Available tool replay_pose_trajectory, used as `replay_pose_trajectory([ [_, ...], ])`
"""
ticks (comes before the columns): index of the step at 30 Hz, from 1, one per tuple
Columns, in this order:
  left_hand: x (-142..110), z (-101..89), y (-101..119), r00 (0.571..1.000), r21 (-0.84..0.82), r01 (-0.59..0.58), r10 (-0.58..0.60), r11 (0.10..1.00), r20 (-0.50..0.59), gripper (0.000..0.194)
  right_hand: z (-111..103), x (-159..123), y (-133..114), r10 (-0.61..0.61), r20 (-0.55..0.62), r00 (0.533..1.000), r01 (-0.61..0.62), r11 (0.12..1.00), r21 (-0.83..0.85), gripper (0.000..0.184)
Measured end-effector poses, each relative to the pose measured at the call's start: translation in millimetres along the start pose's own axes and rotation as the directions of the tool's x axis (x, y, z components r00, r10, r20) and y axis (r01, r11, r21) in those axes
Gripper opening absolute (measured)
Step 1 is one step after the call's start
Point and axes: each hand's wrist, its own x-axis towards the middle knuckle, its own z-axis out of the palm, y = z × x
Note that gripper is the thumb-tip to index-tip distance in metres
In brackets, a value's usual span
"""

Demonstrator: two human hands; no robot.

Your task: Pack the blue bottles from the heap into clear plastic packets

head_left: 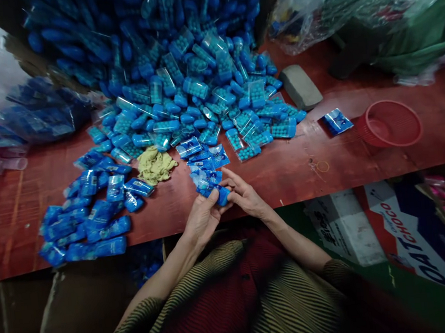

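Both my hands meet at the table's front edge around a small blue packet (220, 195). My left hand (204, 216) pinches it with the thumb on top. The fingers of my right hand (245, 196) close on its right side. Just beyond lie several flat blue printed sachets (202, 163). A crumpled yellow-green cloth (155, 164) rests to their left. Behind spreads a large heap of clear, blue-capped containers (198, 87) filled with small turquoise beads. A pile of blue wrapped packets (88, 212) lies on the left.
On the red table (287, 173) stand a red plastic basket (391, 125), a single blue sachet (337, 121) and a grey block (301, 86). A rubber band (322, 166) lies near the front edge. Plastic bags (41, 108) flank the heap. Printed cartons (408, 237) sit below on the right.
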Motion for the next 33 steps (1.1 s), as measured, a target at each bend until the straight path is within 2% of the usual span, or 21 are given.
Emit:
replay_pose_trajectory([
  [4,-1,5.1,0,0.993,-0.013,-0.075,0.073,0.997,-0.088,0.026,5,-2,4,-0.065,-0.050,0.997,0.060,0.995,-0.086,0.062],
  [6,-1,6.2,1,0.991,-0.016,-0.073,0.071,0.997,-0.115,0.027,7,-2,7,-0.089,-0.069,0.994,0.081,0.990,-0.112,0.063],
  [10,-1,3.8,1,0.999,-0.037,0.002,-0.003,0.999,-0.041,0.022,4,-1,8,-0.096,-0.086,0.992,0.087,0.990,-0.107,0.063],
  [14,0,0.6,1,0.999,-0.078,-0.002,0.006,0.997,0.046,0.023,1,2,4,-0.078,-0.062,0.995,0.077,0.997,-0.016,0.060],
  [19,1,1.0,-3,0.998,-0.065,-0.059,0.058,0.996,-0.022,0.015,7,1,6,-0.079,-0.123,0.989,0.074,0.996,-0.043,0.062],
  [23,2,2.8,-2,1.000,-0.051,-0.012,0.012,0.999,-0.014,0.015,11,1,9,-0.039,-0.204,0.978,0.026,0.997,-0.067,0.067],
  [27,3,2.4,3,0.999,-0.043,0.039,-0.041,0.998,-0.030,0.015,10,2,8,-0.027,-0.180,0.983,0.007,0.994,-0.109,0.069],
  [33,3,-0.8,7,0.991,-0.080,0.114,-0.108,0.990,0.073,0.026,4,2,1,-0.010,-0.148,0.989,0.008,1.000,-0.012,0.060],
])
